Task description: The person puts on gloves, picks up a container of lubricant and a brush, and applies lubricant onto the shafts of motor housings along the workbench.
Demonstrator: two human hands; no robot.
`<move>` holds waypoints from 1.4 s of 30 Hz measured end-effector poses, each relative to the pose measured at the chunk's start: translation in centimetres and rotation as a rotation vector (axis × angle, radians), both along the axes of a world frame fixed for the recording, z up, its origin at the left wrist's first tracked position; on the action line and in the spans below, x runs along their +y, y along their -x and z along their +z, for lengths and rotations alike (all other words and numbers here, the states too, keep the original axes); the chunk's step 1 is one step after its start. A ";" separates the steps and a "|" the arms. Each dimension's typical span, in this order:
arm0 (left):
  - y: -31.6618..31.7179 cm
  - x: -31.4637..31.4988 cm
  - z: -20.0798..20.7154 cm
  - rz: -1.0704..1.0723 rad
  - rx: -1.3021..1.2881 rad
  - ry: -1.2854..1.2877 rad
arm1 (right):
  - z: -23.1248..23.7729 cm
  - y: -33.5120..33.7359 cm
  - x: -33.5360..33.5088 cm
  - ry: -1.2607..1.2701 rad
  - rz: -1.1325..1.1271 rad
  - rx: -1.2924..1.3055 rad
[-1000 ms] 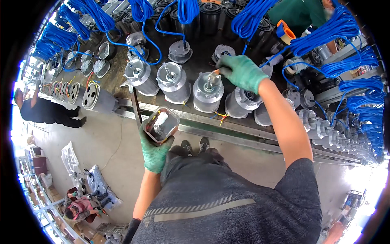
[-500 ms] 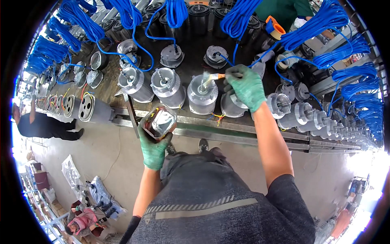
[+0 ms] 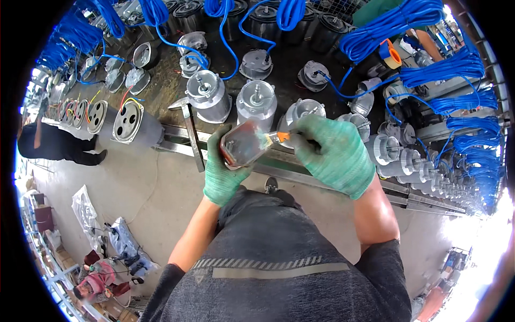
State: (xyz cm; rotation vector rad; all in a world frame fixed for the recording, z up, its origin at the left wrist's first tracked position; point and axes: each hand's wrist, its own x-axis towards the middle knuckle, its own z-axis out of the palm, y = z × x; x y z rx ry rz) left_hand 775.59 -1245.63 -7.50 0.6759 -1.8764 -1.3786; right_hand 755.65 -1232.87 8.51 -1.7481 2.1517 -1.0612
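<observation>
My left hand [image 3: 221, 173], in a green glove, is closed around a small squarish container [image 3: 242, 146] with reddish-brown stains and a shiny inside. In my right hand [image 3: 339, 156], also gloved in green, is a paintbrush [image 3: 282, 137] with an orange handle. Its pale bristles meet the container's right side; whether they dip inside I cannot make out. Just beyond my hands, silver motor housings [image 3: 256, 101] stand upright along the bench's near edge. One housing [image 3: 306, 110] is partly hidden behind my right hand and the brush.
A hammer [image 3: 191, 131] lies over the bench edge, left of my left hand. Coiled blue cables [image 3: 394, 33] hang above motor end covers [image 3: 256, 64]. Housings with round holes [image 3: 129, 122] stand at left. An orange tape roll [image 3: 390, 53] sits far right. One person [image 3: 59, 142] stands left.
My right hand has brought the brush from a motor housing back toward me, to the container. My left hand has raised the container slightly and rightward. The view has shifted.
</observation>
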 end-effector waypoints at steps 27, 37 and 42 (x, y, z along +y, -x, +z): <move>-1.6 -4.2 0.6 -0.065 0.046 -0.029 | -0.4 -2.2 -3.3 -0.165 -0.302 -0.302; -1.5 -5.2 -0.6 0.017 0.072 -0.200 | -5.2 0.5 -2.7 -0.088 -0.395 -0.901; -1.7 -6.1 -1.6 0.038 0.081 -0.205 | -7.0 2.7 -4.3 -0.060 -0.466 -0.893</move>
